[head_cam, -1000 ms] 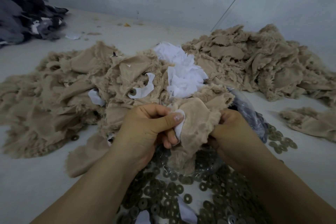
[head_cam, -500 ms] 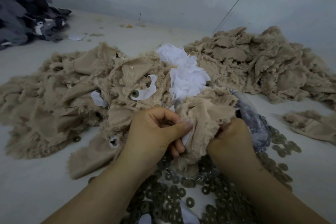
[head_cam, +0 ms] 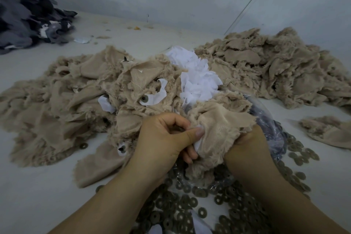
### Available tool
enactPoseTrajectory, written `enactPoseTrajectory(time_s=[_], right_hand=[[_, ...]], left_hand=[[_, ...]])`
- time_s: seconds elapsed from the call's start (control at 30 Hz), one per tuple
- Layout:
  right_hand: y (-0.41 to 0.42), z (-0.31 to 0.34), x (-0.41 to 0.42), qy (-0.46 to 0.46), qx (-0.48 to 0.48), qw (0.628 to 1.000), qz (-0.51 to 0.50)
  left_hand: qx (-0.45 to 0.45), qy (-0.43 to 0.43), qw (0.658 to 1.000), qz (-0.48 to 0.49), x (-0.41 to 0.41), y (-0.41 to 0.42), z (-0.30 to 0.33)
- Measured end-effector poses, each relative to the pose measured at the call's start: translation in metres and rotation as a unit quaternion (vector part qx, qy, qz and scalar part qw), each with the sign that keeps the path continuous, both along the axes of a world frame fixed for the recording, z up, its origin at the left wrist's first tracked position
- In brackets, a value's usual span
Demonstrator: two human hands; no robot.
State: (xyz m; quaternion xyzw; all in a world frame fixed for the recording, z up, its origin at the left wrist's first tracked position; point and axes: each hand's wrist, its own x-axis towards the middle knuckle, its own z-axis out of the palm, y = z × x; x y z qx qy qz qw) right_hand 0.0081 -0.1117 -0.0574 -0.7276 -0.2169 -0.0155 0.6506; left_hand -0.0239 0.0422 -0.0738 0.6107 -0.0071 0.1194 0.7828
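A beige furry fabric piece (head_cam: 222,131) is held between both hands above the table. My left hand (head_cam: 165,138) pinches its left edge, thumb pressed on a small white patch (head_cam: 199,143) against the cloth. My right hand (head_cam: 247,144) grips the piece from the right, its fingers hidden under the fabric. Below the hands lie several dark metal washers (head_cam: 182,209) spread over the table.
A big heap of beige fabric pieces (head_cam: 62,100) covers the left and middle. Another beige heap (head_cam: 275,66) sits at the right by the wall. White patches (head_cam: 197,80) pile in between. A clear plastic bag (head_cam: 269,125) lies right of the hands. Dark grey fabric (head_cam: 24,15) is stacked far left.
The white patch has been pushed further into the beige piece, so less of it shows under my left thumb. Both hands stay in about the same place.
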Motion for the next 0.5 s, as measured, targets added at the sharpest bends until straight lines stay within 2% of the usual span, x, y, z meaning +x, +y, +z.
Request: enactPoseTrajectory(time_s=[0.13,0.2,0.23,0.27,0.3,0.37,0.5], right_hand=[[-0.010,-0.005,-0.002,0.104,0.108,0.989,0.003],[-0.007,-0.005,0.000,0.146,0.158,0.975,0.053],[-0.006,-0.004,-0.001,0.160,0.165,0.971,0.071],[-0.005,-0.005,-0.002,0.136,0.138,0.977,0.085],[-0.003,-0.006,-0.002,0.102,0.090,0.989,0.066],[0.000,-0.007,-0.004,0.073,0.068,0.995,0.014],[-0.001,-0.017,0.003,0.155,0.136,0.978,-0.026]], left_hand=[[0.005,0.003,1.000,0.013,0.001,0.001,0.000],[0.003,0.005,1.000,0.018,0.002,0.002,0.000],[0.009,0.004,1.000,0.021,0.002,0.002,0.000],[0.018,0.004,0.999,0.027,0.001,0.002,-0.001],[0.031,0.003,0.999,0.035,0.001,0.001,-0.002],[0.047,-0.004,0.998,0.047,0.000,-0.002,-0.002],[0.089,-0.056,0.992,0.076,-0.002,-0.005,-0.002]])
